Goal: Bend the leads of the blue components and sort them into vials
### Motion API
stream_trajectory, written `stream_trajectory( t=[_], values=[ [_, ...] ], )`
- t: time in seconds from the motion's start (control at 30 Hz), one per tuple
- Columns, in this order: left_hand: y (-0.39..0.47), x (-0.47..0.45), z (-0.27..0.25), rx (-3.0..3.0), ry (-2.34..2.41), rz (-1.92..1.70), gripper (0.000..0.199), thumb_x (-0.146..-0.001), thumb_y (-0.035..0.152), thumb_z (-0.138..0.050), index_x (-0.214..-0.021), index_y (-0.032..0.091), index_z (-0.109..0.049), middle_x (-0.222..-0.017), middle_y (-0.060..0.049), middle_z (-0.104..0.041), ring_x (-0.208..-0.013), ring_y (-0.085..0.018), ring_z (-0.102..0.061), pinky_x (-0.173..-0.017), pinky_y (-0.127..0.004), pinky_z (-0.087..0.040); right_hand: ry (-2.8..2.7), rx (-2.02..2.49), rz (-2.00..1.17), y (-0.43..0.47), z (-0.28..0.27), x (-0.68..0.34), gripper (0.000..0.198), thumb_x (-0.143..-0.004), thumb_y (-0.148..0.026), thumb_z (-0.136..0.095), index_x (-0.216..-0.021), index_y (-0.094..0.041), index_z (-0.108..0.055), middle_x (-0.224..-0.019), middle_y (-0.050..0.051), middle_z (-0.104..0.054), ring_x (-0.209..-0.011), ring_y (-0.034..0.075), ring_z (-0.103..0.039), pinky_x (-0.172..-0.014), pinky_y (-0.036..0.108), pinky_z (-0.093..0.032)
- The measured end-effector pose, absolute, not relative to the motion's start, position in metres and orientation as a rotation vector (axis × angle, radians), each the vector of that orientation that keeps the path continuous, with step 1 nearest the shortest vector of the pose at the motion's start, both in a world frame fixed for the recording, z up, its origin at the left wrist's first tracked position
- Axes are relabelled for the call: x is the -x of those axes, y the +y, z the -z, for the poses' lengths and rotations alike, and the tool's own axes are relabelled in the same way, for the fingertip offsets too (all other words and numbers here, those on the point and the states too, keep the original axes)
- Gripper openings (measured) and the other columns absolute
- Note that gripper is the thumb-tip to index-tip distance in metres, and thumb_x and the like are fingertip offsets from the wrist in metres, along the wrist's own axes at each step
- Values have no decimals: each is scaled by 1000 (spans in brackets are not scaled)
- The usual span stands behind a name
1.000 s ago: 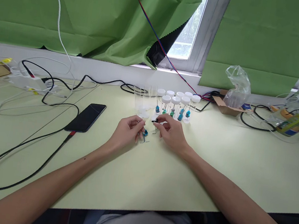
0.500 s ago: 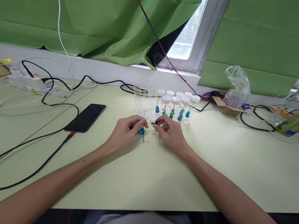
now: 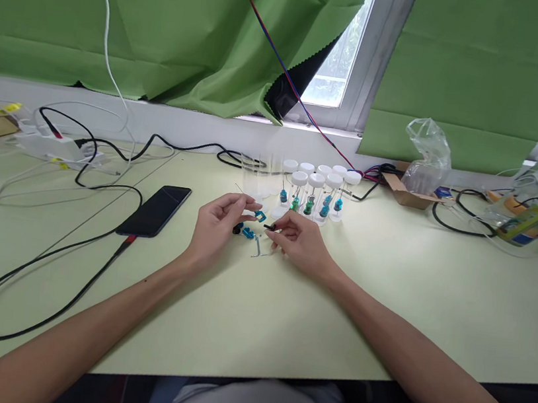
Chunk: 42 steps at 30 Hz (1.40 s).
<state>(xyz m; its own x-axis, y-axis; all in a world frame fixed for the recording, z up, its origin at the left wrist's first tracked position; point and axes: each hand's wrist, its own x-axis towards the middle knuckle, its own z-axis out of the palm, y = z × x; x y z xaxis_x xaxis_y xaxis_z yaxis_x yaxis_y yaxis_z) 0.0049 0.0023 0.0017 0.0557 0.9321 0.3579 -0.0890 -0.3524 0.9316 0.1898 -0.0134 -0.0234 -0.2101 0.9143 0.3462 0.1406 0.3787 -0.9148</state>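
Between the fingertips of my left hand (image 3: 220, 220) is a small blue plastic part (image 3: 260, 216) with an open, bracket-like shape. My right hand (image 3: 301, 241) pinches a small black piece (image 3: 270, 227), a short gap to the right of the blue part. Below the left fingers, more blue parts (image 3: 248, 232) and a dark round piece (image 3: 238, 229) lie on the table. Thin metal pins (image 3: 258, 247) rest on the tabletop between my hands. Just behind stand several clear tubes with white caps (image 3: 316, 180), holding blue and green parts on wires.
Clear uncapped tubes (image 3: 252, 176) stand left of the capped ones. A black phone (image 3: 154, 211) with a cable (image 3: 80, 298) lies at left. Farther right are a small cardboard box (image 3: 407, 193) with a plastic bag (image 3: 428, 154) and a yellow-green container (image 3: 531, 222).
My left hand has shifted slightly left and up, with the blue part now showing at its fingertips. My right hand has moved slightly down, and the black piece is turned more toward the left.
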Motion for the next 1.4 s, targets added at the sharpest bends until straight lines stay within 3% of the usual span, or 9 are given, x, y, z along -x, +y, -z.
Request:
stream_trajectory(
  t=[0.3, 0.63, 1.03, 1.4],
  values=[
    [-4, -6, -5, -1541, 856, -1400, 25, -87, 42, -64, -86, 17, -69, -90, -8, -70, -90, -21, -68, -86, -37, -57, -1613, 978, -964, -11, 25, -190, 28, -80, -42, -70, -79, -21, -52, -73, 0, -62, -60, 17, -68, -46, 26, -50],
    [-9, -8, -11, -1395, 770, -1360, 21, -81, 40, -71, -80, 19, -68, -85, -7, -69, -87, -21, -68, -84, -37, -56, -1532, 933, -1063, -10, 28, -187, 33, -77, -45, -73, -80, -21, -50, -73, 0, -64, -61, 18, -69, -43, 26, -50],
    [-9, -5, -13, -1317, 756, -1356, 15, -82, 28, -63, -71, 19, -66, -76, -5, -66, -78, -18, -65, -80, -37, -55, -1450, 859, -1105, -10, 25, -188, 30, -77, -38, -75, -79, -20, -51, -72, 0, -64, -61, 17, -68, -47, 26, -50],
    [-6, -7, -10, -1211, 759, -1421, 20, -80, 26, -65, -61, 19, -63, -69, -3, -63, -79, -20, -65, -88, -41, -54, -1429, 823, -1078, -12, 24, -185, 34, -75, -42, -77, -78, -20, -51, -71, -2, -62, -68, 18, -71, -51, 26, -54]
  ],
)
